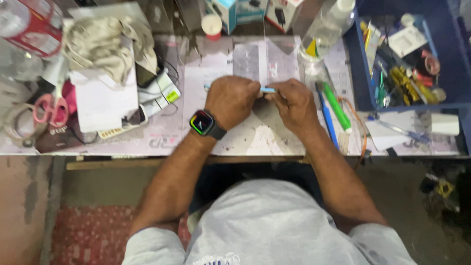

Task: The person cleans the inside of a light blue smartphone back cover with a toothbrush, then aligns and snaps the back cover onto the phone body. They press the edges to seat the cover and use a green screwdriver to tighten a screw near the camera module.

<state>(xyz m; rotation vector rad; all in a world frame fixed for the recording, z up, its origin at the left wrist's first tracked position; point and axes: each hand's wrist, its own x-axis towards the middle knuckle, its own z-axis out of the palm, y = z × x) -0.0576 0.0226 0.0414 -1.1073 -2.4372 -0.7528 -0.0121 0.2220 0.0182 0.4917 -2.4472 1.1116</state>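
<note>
Over the workbench, fingers pinch the blue tool.

Cluttered workbench, pink scissors, perhaps rags, blue bin

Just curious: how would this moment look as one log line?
left hand: grip on light blue tool | right hand: grip on same tool | green marker right of hands | scissors far left

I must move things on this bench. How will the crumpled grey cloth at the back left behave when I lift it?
The crumpled cloth is bunched in soft folds, so it will probably sag and unfold. It looks light for its bulk. It lies on white paper, which may shift with it.
</note>
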